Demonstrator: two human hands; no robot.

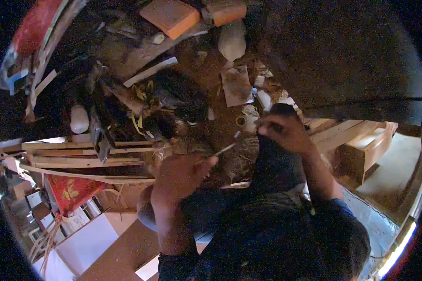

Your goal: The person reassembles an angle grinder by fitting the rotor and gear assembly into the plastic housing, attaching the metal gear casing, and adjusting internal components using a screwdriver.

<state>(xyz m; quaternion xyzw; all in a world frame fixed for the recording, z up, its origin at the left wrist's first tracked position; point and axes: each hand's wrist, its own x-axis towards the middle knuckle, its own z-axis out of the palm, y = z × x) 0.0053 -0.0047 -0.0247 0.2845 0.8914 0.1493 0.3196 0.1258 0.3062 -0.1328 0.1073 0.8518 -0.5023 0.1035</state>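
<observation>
My left hand (184,175) is closed, knuckles up, over my lap. Out of its fingers points a thin, light stick (225,150), with a small pale piece near its far end. My right hand (284,129) is to the right and a little farther off, fingers bent into a pinch. At its fingertips is a small whitish container (250,122), its round, yellowish mouth turned to the left. The dim light blurs how the fingers meet it. Beyond lies a stained, flat square piece (237,85).
Orange bricks (171,18) lie at the far side. Dark scraps with yellow strips (138,119) and a pale rounded object (79,119) are on the left. Long wooden strips (89,161) run beside my left arm. A wooden box frame (368,150) stands at the right.
</observation>
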